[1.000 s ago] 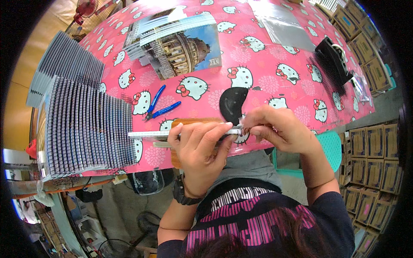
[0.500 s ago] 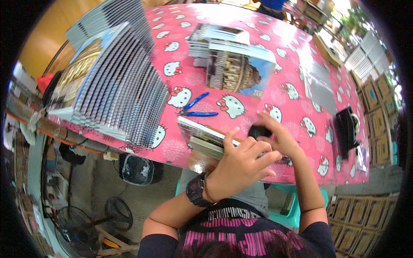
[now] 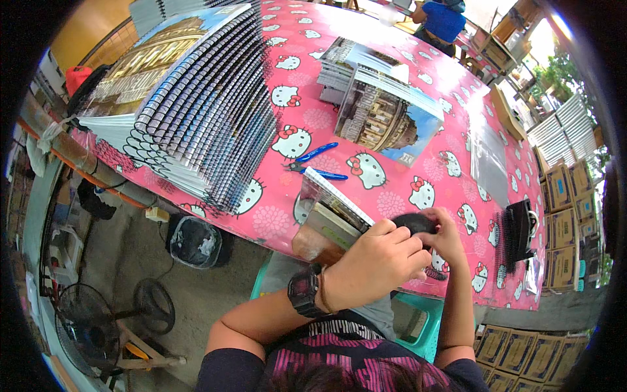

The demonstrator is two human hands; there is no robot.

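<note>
My left hand [image 3: 377, 266], with a dark watch on its wrist, is closed, its fingers curled and pointing right. What lies under its fingers is hidden. Just beyond it, a book [image 3: 336, 197] stands on edge against a low wooden block [image 3: 315, 243] at the table's near edge. My right hand [image 3: 449, 240] curves its thumb and fingers around the side of a smooth, round black object [image 3: 413, 223]. A dark coil end [image 3: 435, 273] shows below, between the hands. Blue-handled pliers [image 3: 318, 163] lie with handles apart, beyond the book.
A tall stack of spiral-bound books [image 3: 202, 111] stands at left. Smaller stacks of books [image 3: 385, 117] lie farther back. At right are clear plastic sheets [image 3: 486, 157] and a black holder [image 3: 520, 230]. A waste bin [image 3: 196, 242] and a fan [image 3: 88, 330] stand below. Another person [image 3: 443, 23] sits far off.
My right hand has come onto the round black object. My left hand's fingers, spread before, have curled in. The whole view has shifted slightly.
</note>
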